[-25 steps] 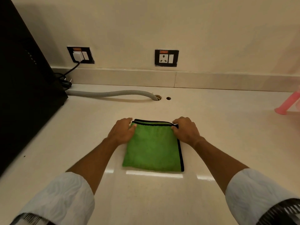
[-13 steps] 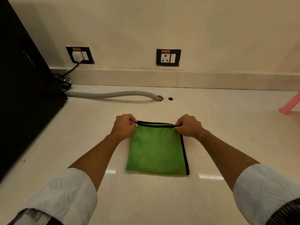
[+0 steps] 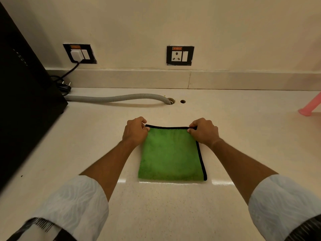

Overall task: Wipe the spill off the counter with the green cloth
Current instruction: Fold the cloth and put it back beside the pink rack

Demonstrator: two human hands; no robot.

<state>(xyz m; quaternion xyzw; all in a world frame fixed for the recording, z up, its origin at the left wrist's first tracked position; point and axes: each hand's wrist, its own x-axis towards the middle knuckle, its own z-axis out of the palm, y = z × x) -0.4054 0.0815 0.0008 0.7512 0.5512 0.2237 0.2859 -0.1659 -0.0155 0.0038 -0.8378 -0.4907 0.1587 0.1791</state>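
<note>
Both hands — left hand [image 3: 135,130], right hand [image 3: 204,131] — are pinching the green cloth's [image 3: 171,155] far corners on the desk [image 3: 243,136]; socket labels are unreadable.

A cream wall [image 3: 173,20] is rising behind a pale counter [image 3: 243,127]; two black sockets [image 3: 180,55] are sitting above the skirting; a grey hose [image 3: 112,98] is running into a hole; a black appliance [image 3: 22,101], perhaps a dishwasher, is standing left.

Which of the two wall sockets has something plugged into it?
The left wall socket, nearest the black appliance: a white plug sits in it with a black cord hanging down. The right wall socket shows bare pin holes.
</note>
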